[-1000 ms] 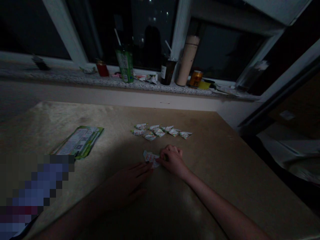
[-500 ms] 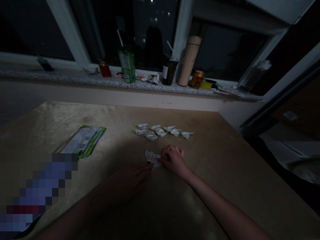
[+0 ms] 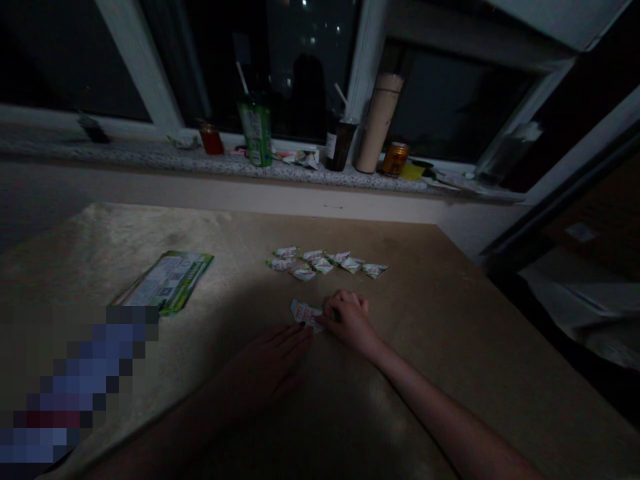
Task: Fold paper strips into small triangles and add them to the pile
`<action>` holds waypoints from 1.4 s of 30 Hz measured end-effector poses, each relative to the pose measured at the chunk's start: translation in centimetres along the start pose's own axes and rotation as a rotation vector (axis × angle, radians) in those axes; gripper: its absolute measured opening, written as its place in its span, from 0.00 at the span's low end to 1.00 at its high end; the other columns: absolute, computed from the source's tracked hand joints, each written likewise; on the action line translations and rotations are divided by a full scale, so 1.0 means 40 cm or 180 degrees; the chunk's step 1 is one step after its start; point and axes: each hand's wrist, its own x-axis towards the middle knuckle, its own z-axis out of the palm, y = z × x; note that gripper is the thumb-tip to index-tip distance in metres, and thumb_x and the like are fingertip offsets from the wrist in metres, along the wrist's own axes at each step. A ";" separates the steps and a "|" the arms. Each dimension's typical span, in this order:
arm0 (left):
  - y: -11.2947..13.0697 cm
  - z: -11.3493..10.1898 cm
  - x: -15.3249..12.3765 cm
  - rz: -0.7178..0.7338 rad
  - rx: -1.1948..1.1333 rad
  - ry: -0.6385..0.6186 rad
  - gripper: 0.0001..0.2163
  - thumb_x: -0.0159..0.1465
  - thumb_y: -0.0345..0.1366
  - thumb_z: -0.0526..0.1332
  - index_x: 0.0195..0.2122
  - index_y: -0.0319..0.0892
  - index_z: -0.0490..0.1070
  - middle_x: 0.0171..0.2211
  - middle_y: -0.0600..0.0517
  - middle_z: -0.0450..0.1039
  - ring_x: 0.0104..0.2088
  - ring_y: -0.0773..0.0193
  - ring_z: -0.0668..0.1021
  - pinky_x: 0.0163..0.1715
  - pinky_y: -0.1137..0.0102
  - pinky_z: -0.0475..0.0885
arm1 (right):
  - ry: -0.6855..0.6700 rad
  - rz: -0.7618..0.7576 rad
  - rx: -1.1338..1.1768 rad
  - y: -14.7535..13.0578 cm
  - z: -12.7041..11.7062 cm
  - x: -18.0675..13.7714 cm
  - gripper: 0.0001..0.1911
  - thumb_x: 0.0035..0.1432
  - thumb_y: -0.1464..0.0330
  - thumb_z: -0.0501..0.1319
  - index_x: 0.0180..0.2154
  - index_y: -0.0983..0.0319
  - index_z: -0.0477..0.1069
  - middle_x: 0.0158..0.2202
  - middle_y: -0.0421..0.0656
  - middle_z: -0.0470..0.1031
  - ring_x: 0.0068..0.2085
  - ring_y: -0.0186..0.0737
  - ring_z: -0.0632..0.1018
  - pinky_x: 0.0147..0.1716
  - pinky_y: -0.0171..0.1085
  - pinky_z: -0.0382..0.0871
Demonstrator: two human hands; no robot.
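Observation:
A small printed paper piece (image 3: 304,313) lies on the brown table (image 3: 450,320). My right hand (image 3: 349,319) is curled, its fingertips pinching the right edge of that paper. My left hand (image 3: 270,363) lies flat in shadow, fingers stretched out, with the fingertips touching the paper's lower left corner. Just beyond, several small folded paper pieces (image 3: 325,262) sit in a loose row.
A green printed leaflet (image 3: 167,281) lies at the left of the table. On the window sill (image 3: 150,157) stand a green cup with a straw (image 3: 256,130), a red can (image 3: 211,139), a dark bottle (image 3: 339,143), a tall tan cylinder (image 3: 376,123) and an orange can (image 3: 394,159).
Both hands have stayed on the paper piece. The view has shifted slightly; my left fingers have crept a little toward the paper.

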 end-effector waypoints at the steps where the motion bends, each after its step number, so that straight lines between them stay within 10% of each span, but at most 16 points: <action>1: 0.000 -0.001 0.000 0.0009 -0.0040 -0.0010 0.27 0.67 0.41 0.53 0.65 0.45 0.46 0.64 0.50 0.54 0.61 0.57 0.61 0.58 0.62 0.56 | -0.0001 -0.0004 0.0003 0.001 0.001 0.000 0.09 0.56 0.63 0.63 0.28 0.60 0.69 0.34 0.40 0.69 0.42 0.40 0.67 0.42 0.39 0.48; 42: 0.028 -0.033 0.004 -0.0114 -0.0089 -0.0156 0.32 0.65 0.51 0.52 0.66 0.46 0.43 0.65 0.48 0.51 0.61 0.50 0.59 0.59 0.52 0.48 | -0.0785 0.0136 0.0491 0.010 -0.067 0.032 0.10 0.44 0.74 0.65 0.32 0.61 0.68 0.32 0.36 0.69 0.39 0.38 0.68 0.39 0.36 0.48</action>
